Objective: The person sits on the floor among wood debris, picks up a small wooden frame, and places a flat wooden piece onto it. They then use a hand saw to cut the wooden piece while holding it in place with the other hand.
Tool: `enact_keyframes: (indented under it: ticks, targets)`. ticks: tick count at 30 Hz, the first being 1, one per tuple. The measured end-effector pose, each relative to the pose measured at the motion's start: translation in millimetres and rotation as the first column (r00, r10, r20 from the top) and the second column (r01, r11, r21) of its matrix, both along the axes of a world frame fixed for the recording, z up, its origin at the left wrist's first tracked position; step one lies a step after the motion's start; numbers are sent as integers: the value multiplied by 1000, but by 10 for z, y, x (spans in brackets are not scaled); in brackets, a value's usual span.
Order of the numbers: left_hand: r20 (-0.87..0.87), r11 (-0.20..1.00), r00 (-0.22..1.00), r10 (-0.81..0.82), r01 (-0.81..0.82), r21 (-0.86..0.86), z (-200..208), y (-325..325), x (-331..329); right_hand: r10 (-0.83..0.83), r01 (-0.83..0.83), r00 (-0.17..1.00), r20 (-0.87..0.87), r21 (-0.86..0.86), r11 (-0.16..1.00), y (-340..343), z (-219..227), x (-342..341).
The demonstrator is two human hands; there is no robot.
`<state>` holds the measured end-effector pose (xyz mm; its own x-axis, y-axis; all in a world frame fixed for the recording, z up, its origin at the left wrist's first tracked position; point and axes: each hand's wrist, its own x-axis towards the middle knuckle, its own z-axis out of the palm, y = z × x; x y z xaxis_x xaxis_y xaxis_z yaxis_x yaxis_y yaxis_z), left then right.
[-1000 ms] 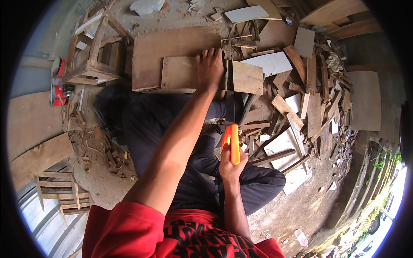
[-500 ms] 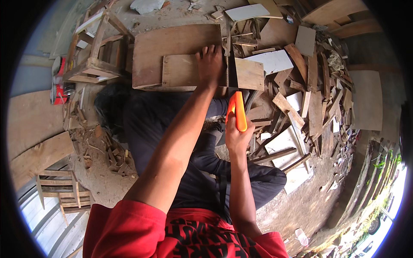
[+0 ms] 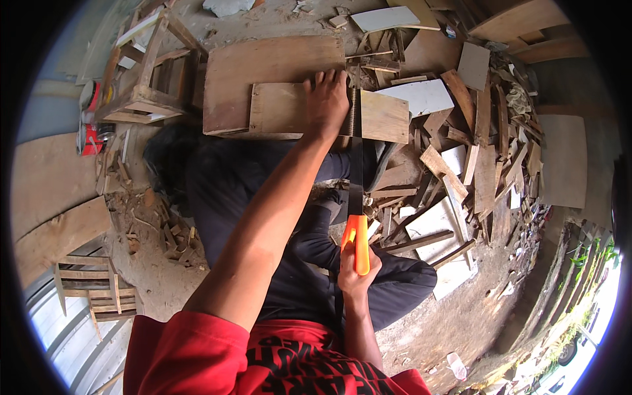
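My right hand (image 3: 359, 271) grips the orange handle of a hand saw (image 3: 356, 178), drawn back close to my body. The dark blade runs away from me, and its far part lies across a wooden board (image 3: 280, 108). My left hand (image 3: 327, 105) presses flat on that board with fingers spread, just left of the blade. The board rests on a larger plywood piece (image 3: 227, 69), and its right end sticks out past the plywood's edge. How deep the cut goes cannot be made out.
Scrap wood (image 3: 484, 151) lies heaped on the right, with a white panel (image 3: 428, 97) among it. A wooden frame (image 3: 148, 99) stands at the left, beside red cans (image 3: 89, 139). My bent leg (image 3: 395, 280) is under the saw's handle.
My right hand has pulled the saw back toward my body, so more of the blade shows on the near side of the board. My left hand stays pressed on the board.
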<state>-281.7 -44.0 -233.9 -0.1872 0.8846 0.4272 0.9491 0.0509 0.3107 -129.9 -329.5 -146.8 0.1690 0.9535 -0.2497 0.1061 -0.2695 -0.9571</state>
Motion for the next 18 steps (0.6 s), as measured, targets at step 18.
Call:
enact_keyframes:
  ticks: [18]
  targets:
    - [-44,993,999,-2,-3,-121,-8,14,9,15,-16,999,53,27,1000,1140,16,-238]
